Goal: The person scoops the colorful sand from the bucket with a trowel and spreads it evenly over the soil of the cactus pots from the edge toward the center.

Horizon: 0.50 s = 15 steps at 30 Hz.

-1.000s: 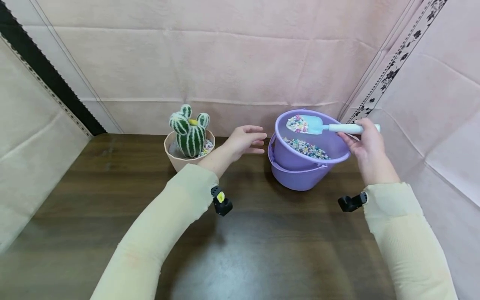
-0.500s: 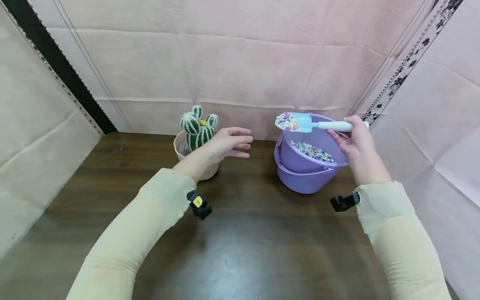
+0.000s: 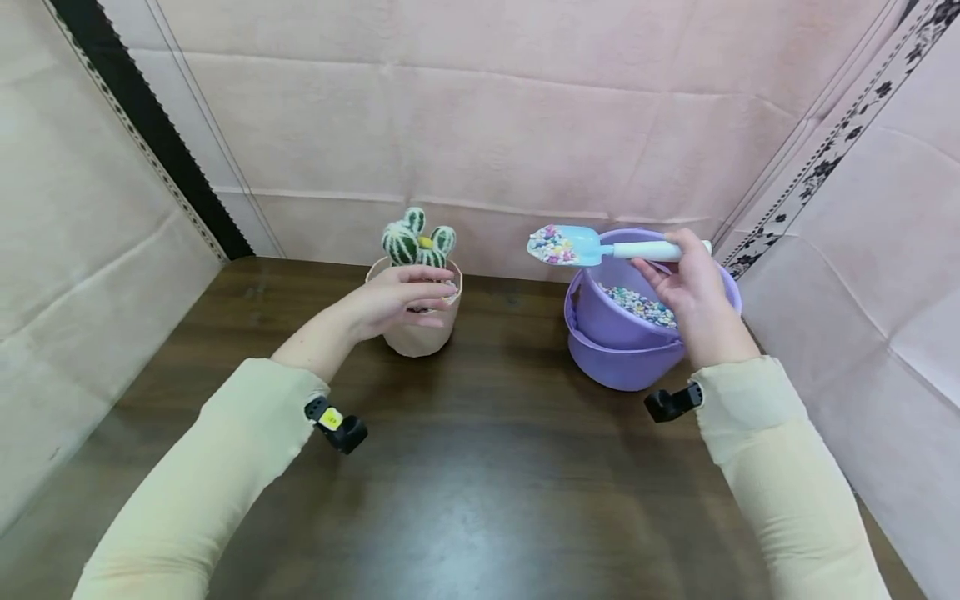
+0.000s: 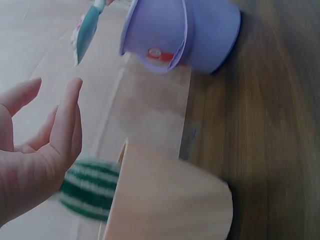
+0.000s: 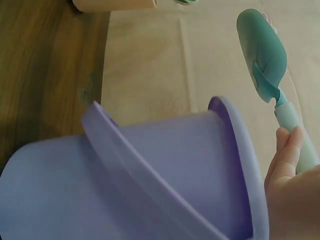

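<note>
My right hand (image 3: 692, 279) grips the white handle of a light blue hand trowel (image 3: 588, 247), held level above a purple bucket (image 3: 626, 367). Multicoloured pebbles (image 3: 551, 246) fill the trowel's blade, which reaches past the bucket's left rim. More small pebbles (image 3: 641, 307) lie inside the bucket. My left hand (image 3: 401, 302), fingers extended, is in front of a knitted green cactus (image 3: 401, 243) in a beige pot (image 3: 420, 340), overlapping the pot's rim in the head view. From the left wrist view, the palm is beside the cactus (image 4: 90, 190) and the fingers hold nothing.
A dark wooden table (image 3: 465, 467) carries the pot and the bucket, with a stretch of tabletop between them. Pale cloth (image 3: 487, 133) hangs behind and along both sides. A second purple rim and handle band circle the bucket lower down.
The trowel with its pebbles has moved left, from over the bucket to past its left rim. My left hand has drawn back left, from between pot and bucket to the pot. The view has shifted slightly.
</note>
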Motion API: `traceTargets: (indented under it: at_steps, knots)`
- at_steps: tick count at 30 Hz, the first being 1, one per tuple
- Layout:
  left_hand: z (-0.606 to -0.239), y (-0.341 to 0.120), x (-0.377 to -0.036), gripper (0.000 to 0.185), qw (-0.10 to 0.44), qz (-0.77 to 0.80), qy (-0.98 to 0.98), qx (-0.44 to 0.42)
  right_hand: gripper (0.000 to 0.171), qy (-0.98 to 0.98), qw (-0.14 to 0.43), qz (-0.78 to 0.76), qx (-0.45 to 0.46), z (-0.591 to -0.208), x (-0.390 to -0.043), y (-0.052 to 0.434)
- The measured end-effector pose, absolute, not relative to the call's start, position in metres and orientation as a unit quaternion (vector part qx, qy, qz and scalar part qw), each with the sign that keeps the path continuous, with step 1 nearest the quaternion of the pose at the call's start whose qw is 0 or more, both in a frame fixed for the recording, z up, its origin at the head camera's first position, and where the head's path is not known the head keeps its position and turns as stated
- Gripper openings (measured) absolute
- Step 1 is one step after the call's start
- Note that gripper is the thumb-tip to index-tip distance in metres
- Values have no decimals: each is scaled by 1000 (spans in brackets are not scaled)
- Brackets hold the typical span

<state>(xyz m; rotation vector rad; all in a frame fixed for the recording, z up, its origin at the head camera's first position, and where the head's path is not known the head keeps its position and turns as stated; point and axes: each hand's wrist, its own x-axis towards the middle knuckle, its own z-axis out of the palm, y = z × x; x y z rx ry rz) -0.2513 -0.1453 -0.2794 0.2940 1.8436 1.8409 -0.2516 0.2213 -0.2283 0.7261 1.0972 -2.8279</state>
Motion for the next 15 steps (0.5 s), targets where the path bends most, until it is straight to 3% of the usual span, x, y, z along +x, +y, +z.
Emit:
traceTargets:
  at_steps: [15]
  knots:
    - [-288, -213, -255, 52, 229, 691, 681, 81, 9, 356, 34, -906, 226, -234, -258, 189]
